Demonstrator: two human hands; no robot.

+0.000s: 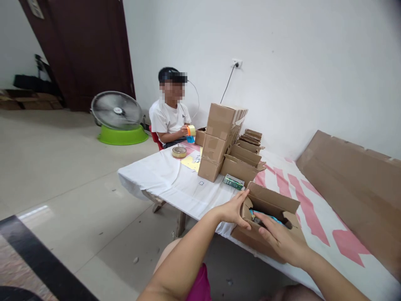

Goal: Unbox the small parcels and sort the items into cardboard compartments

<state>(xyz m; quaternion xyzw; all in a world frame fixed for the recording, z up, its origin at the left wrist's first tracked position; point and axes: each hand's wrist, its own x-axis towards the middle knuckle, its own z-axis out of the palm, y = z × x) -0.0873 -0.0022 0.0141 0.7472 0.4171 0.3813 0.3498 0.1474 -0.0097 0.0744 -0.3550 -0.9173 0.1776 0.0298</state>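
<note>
An open cardboard box (258, 242) stands at the near edge of the table, its flaps raised. My left hand (233, 212) grips the box's left end, with the fingers toward the far corner and the thumb near the front edge. Inside lie blue packages (275, 219), partly hidden by the flaps and my fingers. My right hand (282, 240) reaches over the front wall, its fingers stretched out and touching the contents. Just beyond the box lies a green and silver packet (234, 182).
Stacked closed boxes (216, 142) and a row of open boxes (242, 165) stand farther back. A tape roll (179, 152) lies near a seated person (171, 119) holding a tape dispenser (190, 130). A large cardboard sheet (351, 179) leans at right; a fan (117, 110) stands left.
</note>
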